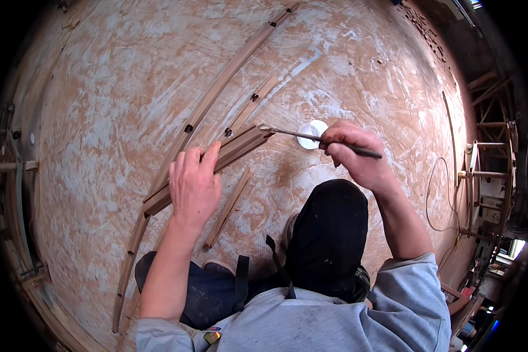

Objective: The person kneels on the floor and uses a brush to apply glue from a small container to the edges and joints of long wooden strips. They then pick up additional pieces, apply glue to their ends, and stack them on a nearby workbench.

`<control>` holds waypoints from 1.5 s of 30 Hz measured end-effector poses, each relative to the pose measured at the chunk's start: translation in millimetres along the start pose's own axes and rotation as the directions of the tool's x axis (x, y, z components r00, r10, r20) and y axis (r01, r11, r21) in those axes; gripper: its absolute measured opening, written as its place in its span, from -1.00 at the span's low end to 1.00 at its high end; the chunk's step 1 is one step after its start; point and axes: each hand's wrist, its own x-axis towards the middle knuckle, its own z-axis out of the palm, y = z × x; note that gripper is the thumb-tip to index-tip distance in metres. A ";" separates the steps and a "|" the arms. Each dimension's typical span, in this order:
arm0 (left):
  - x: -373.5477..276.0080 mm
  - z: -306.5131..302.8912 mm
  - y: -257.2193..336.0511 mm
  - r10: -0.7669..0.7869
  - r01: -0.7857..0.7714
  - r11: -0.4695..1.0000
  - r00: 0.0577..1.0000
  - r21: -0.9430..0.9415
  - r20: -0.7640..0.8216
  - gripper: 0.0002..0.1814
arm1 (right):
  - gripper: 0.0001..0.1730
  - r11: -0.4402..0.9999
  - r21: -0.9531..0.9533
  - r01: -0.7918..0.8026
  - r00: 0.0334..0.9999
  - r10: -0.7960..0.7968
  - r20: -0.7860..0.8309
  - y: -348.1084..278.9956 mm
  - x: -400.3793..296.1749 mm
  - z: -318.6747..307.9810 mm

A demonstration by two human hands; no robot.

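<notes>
My left hand (196, 182) grips a grooved wooden rail (242, 149) that lies slantwise over a long wooden strip. Between the fingers of my right hand (354, 149) is a thin brush-like tool (306, 134) with a dark handle, its pale tip touching the rail's upper right end. Just behind the tool stands a small round white container (312, 128). A long wooden strip (229, 75) with dark notches runs up the floor. Beside it lies a shorter notched wooden piece (253, 103).
A short wooden strip (229, 209) lies between my left forearm and my knee. The floor (127, 88) is smeared with whitish marks. At the right are a loose cable (429, 198) and wooden frames (488, 174); more frames (20, 185) stand along the left edge.
</notes>
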 end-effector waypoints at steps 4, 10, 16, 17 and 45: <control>-0.2 0.9 -0.2 0.027 -0.026 0.999 0.999 0.021 -0.035 -0.38 | -0.87 0.977 -0.108 0.184 0.974 -0.167 0.153 -14.4 -3.4 -1.6; 2.0 4.5 1.7 0.110 -0.109 0.994 0.988 0.018 -0.104 -0.34 | -0.84 0.966 0.242 -0.086 0.996 0.079 0.038 8.5 -3.6 -13.7; 1.6 6.5 3.5 0.138 -0.138 0.990 0.983 0.014 -0.119 -0.33 | -0.83 0.978 0.207 -0.004 0.998 -0.010 0.067 12.1 -8.5 -13.8; 1.1 7.8 3.1 0.125 -0.125 0.992 0.986 0.012 -0.112 -0.34 | -0.83 0.985 0.174 0.013 0.996 -0.028 0.083 11.9 -10.6 -14.5; 7.8 28.3 -7.8 0.256 -0.223 0.963 0.932 0.150 -0.256 -0.47 | -0.68 0.891 0.423 -0.164 0.986 0.154 0.059 19.5 -13.0 -28.9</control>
